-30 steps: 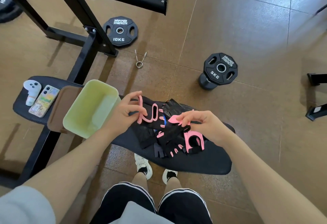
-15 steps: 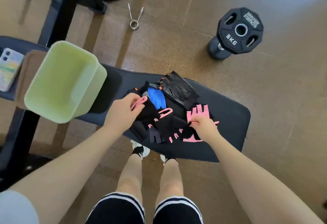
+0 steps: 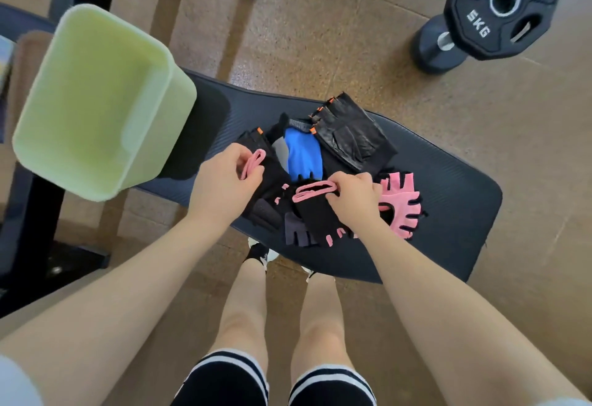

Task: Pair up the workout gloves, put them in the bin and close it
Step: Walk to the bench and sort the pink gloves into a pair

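Bench pad (image 3: 448,213): black gloves (image 3: 315,216), pink trim, fingerless.

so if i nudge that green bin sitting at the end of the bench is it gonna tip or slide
The green bin looks like thin plastic with nothing inside, so it is probably light and would likely slide easily on the bench pad. It seems to sit near the pad's end, so a push outward might tip it off.

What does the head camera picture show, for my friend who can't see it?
A person sorts a pile of workout gloves on a black bench pad: the left hand pinches a pink strap, and the right hand grips the pink cuff of a black glove. An open green bin stands to the left, and a pink glove lies to the right.
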Motion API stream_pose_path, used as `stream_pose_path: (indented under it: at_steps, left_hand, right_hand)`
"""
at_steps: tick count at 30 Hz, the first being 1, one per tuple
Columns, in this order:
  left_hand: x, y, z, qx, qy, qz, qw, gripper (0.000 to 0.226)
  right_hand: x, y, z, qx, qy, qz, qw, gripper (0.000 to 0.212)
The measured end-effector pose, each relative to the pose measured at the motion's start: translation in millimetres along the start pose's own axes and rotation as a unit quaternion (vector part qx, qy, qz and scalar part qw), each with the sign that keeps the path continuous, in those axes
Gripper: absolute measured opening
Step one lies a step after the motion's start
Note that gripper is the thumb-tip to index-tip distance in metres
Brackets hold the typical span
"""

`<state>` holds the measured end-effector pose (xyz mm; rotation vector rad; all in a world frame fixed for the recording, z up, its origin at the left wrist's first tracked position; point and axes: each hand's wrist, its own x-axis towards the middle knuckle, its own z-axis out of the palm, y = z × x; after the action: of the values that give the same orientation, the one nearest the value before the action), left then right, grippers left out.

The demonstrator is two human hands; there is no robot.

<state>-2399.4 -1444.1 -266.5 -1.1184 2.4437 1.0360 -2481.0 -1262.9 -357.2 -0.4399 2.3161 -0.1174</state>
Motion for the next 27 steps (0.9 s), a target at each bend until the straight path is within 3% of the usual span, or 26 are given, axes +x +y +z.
stream_pose_path:
  at_steps: [4, 8, 12, 18, 20, 22, 24, 27]
  left_hand:
    - [-8, 5, -21, -0.018, -0.042, -0.068, 0.997, 0.017]
    - [-22, 24, -41, -0.08, -0.11, -0.115, 0.984, 0.017]
    - [-38, 50, -48, -0.215, -0.146, -0.17, 0.951, 0.014]
    - [-46, 73, -54, -0.41, -0.122, -0.192, 0.883, 0.036]
    - [-48, 74, -57, -0.425, -0.14, -0.174, 0.877, 0.03]
    - [-48, 71, -57, -0.404, -0.162, -0.17, 0.884, 0.028]
    - [-50, 67, -58, -0.374, -0.178, -0.159, 0.896, 0.018]
    - [-51, 60, -57, -0.332, -0.17, -0.15, 0.916, 0.026]
  right_hand:
    - [-31, -6, -56, 0.212, -0.002, 0.024, 0.977, 0.021]
    - [-72, -16, -115, 0.303, 0.093, 0.009, 0.949, 0.013]
    - [-101, -42, -128, 0.305, 0.14, -0.058, 0.94, 0.014]
    - [-121, -67, -119, 0.341, 0.077, -0.085, 0.933, 0.016]
    - [-125, -69, -117, 0.42, 0.054, -0.054, 0.904, 0.014]
    - [-125, -66, -117, 0.533, 0.001, 0.002, 0.846, 0.013]
    - [-124, -60, -116, 0.588, -0.053, 0.042, 0.806, 0.014]
    - [-121, -51, -114, 0.644, -0.119, 0.041, 0.755, 0.015]
